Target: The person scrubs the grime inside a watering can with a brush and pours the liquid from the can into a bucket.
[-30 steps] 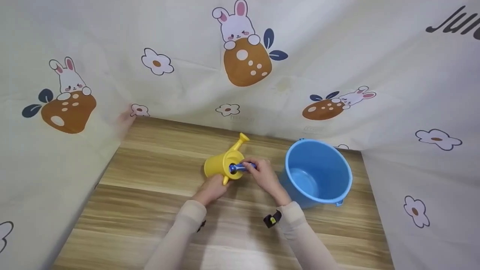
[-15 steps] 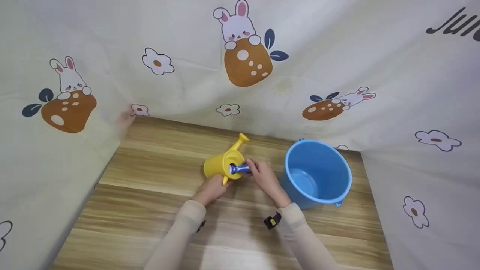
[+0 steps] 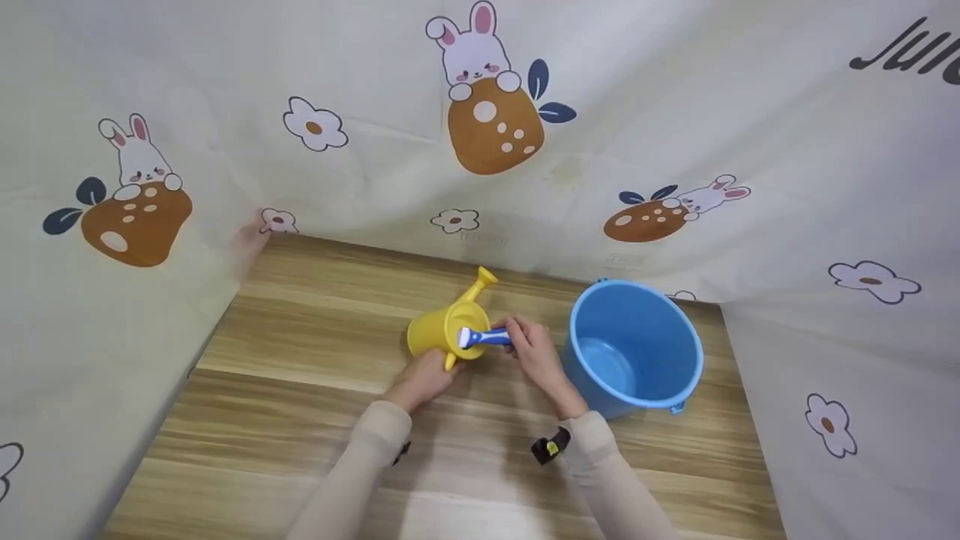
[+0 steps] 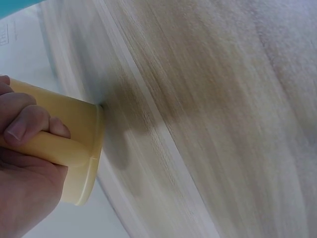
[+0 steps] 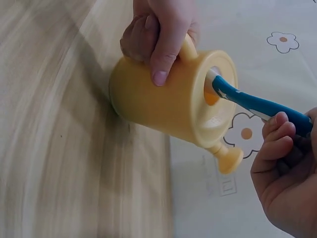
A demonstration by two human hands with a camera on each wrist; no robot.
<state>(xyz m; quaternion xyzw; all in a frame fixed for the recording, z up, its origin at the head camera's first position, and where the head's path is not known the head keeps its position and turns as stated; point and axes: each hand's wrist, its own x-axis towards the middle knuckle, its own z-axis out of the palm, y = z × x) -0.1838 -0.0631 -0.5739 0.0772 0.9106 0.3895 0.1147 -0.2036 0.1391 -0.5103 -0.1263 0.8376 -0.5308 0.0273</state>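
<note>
My left hand (image 3: 426,375) grips the handle of a yellow watering can (image 3: 431,330), its fingers curled round it in the left wrist view. The can's top leans toward the right and its spout points to the back. My right hand (image 3: 534,352) pinches a blue-and-white razor-like tool (image 3: 489,337) by its handle. In the head view, the tool's short pale head lies over the can's round opening. From the right wrist, that pale end of the tool (image 5: 247,101) appears at the opening of the can (image 5: 158,104); whether it reaches inside I cannot tell.
A large blue bucket (image 3: 611,367) stands just right of my right hand, with nothing visible inside. Wood-patterned flooring (image 3: 300,420) lies below. A pale curtain (image 3: 360,172) with printed rabbits and flowers encloses the back and both sides.
The razor-like tool has turned and drawn back from inside the can's opening, so more of its head shows. My right hand has shifted slightly right; the left hand and can stay put.
</note>
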